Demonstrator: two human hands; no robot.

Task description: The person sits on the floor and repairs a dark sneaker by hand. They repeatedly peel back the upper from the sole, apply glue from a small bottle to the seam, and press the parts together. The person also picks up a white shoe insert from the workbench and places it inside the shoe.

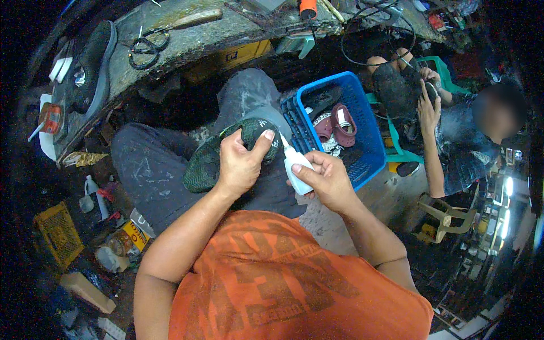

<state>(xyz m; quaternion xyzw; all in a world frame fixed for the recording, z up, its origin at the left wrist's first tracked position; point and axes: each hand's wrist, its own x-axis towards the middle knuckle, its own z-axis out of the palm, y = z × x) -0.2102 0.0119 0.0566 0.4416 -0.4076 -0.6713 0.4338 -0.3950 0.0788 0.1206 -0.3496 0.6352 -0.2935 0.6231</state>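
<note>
A dark green mesh shoe (202,165) with a grey sole edge (276,120) rests across my lap. My left hand (240,163) is closed on its upper, thumb pressed near the sole edge. In my right hand (328,180) is a small white squeeze bottle (297,168), tilted so that its narrow nozzle points up at the shoe's edge. The nozzle tip is very close to that edge; I cannot tell whether it touches. The fingers of my left hand under the shoe are partly hidden.
Right of my knees stands a blue plastic basket (362,93) holding maroon clogs (344,126) and other footwear. A worn bench (122,79) ahead carries black-handled scissors (148,50) and a black shoe (93,71). A co-worker's hands (429,107) hold a shoe at right. A yellow crate (59,233) lies left.
</note>
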